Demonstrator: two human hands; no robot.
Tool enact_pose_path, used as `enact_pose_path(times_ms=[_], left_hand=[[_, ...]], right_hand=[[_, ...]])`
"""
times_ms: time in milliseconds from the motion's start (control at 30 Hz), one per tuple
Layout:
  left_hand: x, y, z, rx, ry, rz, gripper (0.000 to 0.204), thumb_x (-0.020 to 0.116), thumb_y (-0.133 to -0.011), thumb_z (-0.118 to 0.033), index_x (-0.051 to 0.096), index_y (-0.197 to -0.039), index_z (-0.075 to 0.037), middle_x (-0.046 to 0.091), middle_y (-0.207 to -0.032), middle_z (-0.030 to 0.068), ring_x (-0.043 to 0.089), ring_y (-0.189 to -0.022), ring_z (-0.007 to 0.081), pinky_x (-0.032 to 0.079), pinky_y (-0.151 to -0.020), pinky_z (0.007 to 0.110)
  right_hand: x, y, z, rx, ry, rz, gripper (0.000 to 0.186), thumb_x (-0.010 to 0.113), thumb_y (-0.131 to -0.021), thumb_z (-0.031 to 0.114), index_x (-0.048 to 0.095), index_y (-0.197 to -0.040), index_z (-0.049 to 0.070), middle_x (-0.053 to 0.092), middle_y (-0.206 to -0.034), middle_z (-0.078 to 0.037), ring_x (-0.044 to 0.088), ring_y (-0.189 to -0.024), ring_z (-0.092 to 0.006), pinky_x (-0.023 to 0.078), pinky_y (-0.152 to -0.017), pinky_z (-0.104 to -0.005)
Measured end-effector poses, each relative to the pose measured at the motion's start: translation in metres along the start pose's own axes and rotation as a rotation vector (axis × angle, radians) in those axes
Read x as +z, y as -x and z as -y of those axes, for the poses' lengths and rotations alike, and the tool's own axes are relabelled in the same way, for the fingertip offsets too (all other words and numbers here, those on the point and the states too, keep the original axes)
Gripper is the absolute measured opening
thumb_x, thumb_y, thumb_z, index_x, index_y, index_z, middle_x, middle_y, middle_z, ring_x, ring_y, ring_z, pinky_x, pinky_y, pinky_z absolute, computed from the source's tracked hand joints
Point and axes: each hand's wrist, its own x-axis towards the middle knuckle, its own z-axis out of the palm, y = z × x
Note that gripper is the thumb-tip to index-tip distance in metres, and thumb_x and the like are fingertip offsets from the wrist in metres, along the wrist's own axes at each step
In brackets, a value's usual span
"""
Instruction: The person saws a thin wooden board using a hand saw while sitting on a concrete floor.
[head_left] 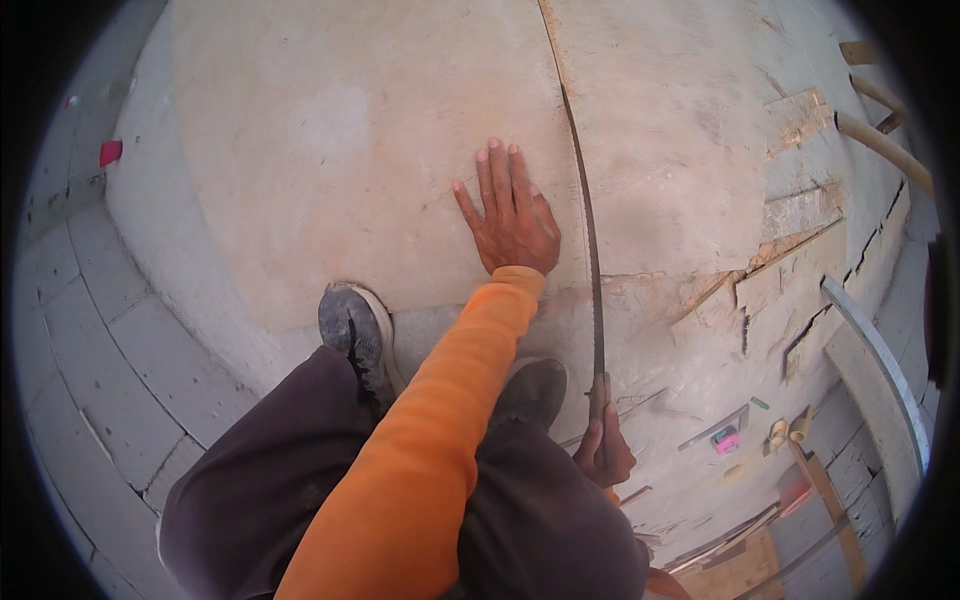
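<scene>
A hand saw [592, 250] stands edge-on in a cut running lengthwise through a pale plywood sheet [330, 200]. My right hand [612, 455] is closed around the saw's handle, at the near end beside my right knee. Beyond the saw's tip the narrow slit continues toward the far edge of the view. Left of the blade, my left hand [513, 225] lies flat on the sheet with its fingers spread, below an orange sleeve. The blade's lower edge is hidden in the cut.
My shoes [352, 325] rest at the sheet's near edge. On the right lie broken wood pieces [800, 215], round poles [885, 150], a curved strip [880, 350] and a small pink object [725, 440]. Grey paving blocks [130, 370] border the left, near a red object [111, 152].
</scene>
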Motion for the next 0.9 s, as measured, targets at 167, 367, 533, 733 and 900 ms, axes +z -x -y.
enact_pose_path(times_ms=[167,367,533,733,900], left_hand=[[0.000,0.000,0.000,0.013,0.008,-0.008,0.056,0.046,-0.102,-0.016,0.041,-0.157,-0.005,0.032,-0.168,0.0126,0.024,-0.157,0.0283,0.007,-0.127,0.058],[0.001,0.000,0.001,0.006,-0.018,0.011,0.058,0.047,-0.101,-0.014,0.039,-0.157,-0.006,0.033,-0.168,0.0120,0.024,-0.158,0.0286,0.007,-0.127,0.058],[0.000,0.001,0.001,0.001,0.008,-0.008,0.058,0.047,-0.101,-0.013,0.039,-0.157,-0.006,0.033,-0.168,0.0119,0.025,-0.157,0.0289,0.007,-0.127,0.058],[-0.001,-0.001,0.000,0.007,-0.008,0.011,0.063,0.053,-0.098,-0.014,0.036,-0.158,-0.005,0.030,-0.168,0.0129,0.025,-0.157,0.0298,0.005,-0.127,0.061],[-0.001,0.000,0.001,0.000,0.008,0.009,0.058,0.048,-0.100,-0.012,0.039,-0.157,-0.005,0.034,-0.167,0.0117,0.027,-0.157,0.0289,0.008,-0.127,0.059]], right_hand=[[0.064,-0.119,0.022,0.071,-0.193,-0.058,0.029,0.071,-0.094,0.001,0.072,-0.122,-0.006,0.078,-0.101,-0.023,0.077,-0.077,-0.0184,0.057,-0.067,-0.0289],[0.029,-0.063,0.022,-0.010,-0.059,-0.060,0.029,0.067,-0.095,-0.001,0.070,-0.122,-0.009,0.077,-0.100,-0.026,0.078,-0.079,-0.0233,0.059,-0.069,-0.0297],[0.004,-0.027,0.025,0.002,-0.071,-0.058,0.030,0.065,-0.094,-0.003,0.068,-0.121,-0.014,0.076,-0.102,-0.028,0.079,-0.084,-0.0300,0.060,-0.074,-0.0320],[0.074,-0.139,0.031,0.003,-0.208,-0.061,0.032,0.071,-0.094,0.001,0.071,-0.125,-0.006,0.077,-0.100,-0.025,0.077,-0.078,-0.0226,0.057,-0.069,-0.0288],[0.012,-0.037,0.018,0.074,-0.075,0.009,0.029,0.065,-0.095,-0.001,0.068,-0.121,-0.014,0.075,-0.107,-0.028,0.078,-0.096,-0.0319,0.060,-0.083,-0.0325]])
